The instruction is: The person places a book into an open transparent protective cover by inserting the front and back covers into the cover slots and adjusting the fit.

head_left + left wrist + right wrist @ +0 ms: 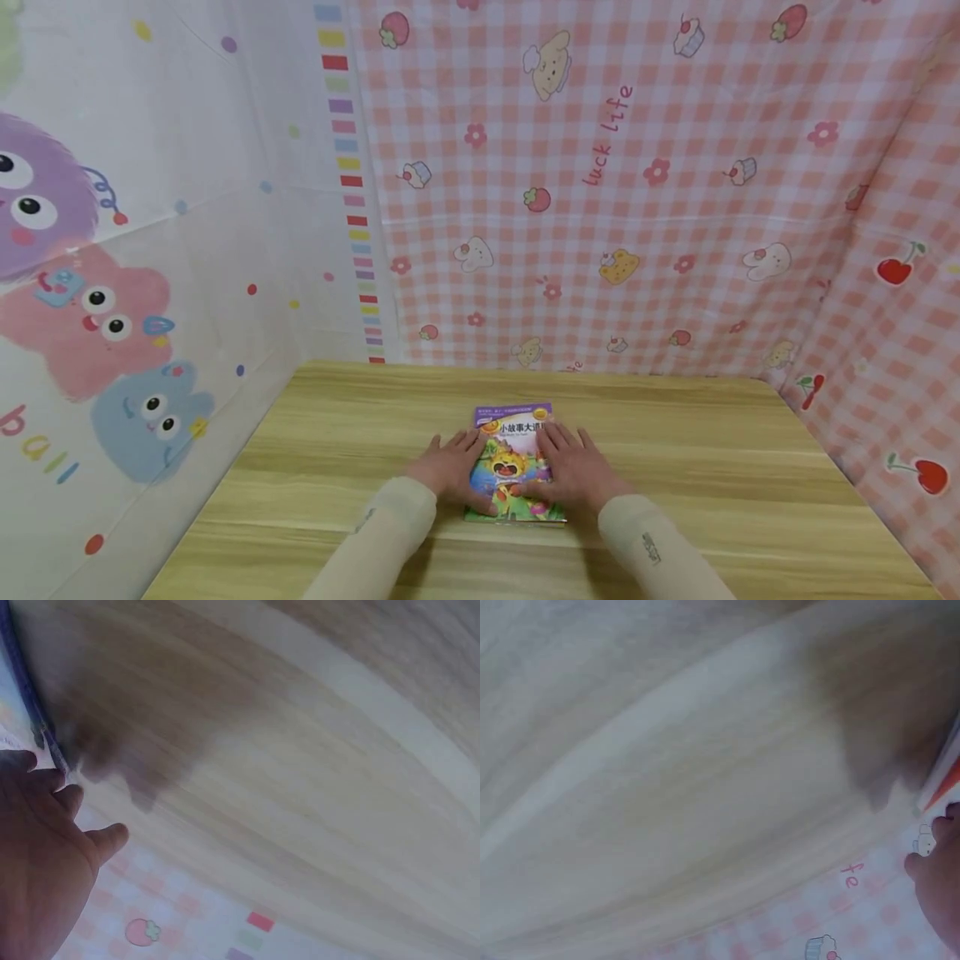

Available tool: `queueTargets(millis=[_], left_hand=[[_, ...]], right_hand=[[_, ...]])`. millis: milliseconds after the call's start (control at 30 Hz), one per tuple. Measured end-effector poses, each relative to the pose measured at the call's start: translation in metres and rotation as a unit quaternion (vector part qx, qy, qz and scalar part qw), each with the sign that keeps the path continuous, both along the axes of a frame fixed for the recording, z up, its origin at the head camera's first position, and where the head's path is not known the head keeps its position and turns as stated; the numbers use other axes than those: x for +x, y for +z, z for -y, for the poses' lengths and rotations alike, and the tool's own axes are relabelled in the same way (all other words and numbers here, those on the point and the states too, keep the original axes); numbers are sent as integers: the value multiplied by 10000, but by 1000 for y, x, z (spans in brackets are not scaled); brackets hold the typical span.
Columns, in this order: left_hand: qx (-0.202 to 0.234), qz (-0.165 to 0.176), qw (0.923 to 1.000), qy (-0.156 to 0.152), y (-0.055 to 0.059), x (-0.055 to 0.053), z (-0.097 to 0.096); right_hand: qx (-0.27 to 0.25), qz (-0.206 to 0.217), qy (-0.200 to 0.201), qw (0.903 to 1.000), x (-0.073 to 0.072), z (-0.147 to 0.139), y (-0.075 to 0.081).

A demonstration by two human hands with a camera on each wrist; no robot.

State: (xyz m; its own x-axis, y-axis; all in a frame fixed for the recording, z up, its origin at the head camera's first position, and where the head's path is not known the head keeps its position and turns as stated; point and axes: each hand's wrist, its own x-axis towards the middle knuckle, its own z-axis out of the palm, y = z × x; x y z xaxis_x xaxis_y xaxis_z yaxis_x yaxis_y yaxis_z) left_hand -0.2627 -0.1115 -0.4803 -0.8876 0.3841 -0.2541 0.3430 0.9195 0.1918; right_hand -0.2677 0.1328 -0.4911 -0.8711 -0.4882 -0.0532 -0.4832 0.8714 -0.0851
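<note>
A children's storybook (508, 462) with a colourful cartoon cover and a purple top strip lies face up on the wooden table. My left hand (450, 468) rests along its left side, fingers extended and thumb across the lower cover. On the other side, my right hand (576, 471) lies over the right edge, its thumb also reaching onto the cover. In the left wrist view, the fingers of the left hand (37, 862) touch the book's dark edge (26, 682). The right wrist view shows only part of the right hand (939, 881) beside the book's edge (946, 769).
Wood-grain tabletop (337, 450) extends around the book. A pink checked cloth (585, 233) hangs behind the table. Printed white cloths stand along the left side (225, 233) and a cherry-patterned cloth (892, 358) along the right.
</note>
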Motion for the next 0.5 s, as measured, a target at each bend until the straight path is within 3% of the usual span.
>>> queueTargets(millis=[133,367,500], left_hand=[[-171,37,9998,62,-3,-1,1],[-95,172,9998,85,-4,2,2],[-8,100,9999,67,-3,0,1]], right_hand=[[42,87,-114,9999,4,-3,-6],[205,-15,-189,9996,5,-9,-24],[146,16,-269,9995,5,-9,-27]])
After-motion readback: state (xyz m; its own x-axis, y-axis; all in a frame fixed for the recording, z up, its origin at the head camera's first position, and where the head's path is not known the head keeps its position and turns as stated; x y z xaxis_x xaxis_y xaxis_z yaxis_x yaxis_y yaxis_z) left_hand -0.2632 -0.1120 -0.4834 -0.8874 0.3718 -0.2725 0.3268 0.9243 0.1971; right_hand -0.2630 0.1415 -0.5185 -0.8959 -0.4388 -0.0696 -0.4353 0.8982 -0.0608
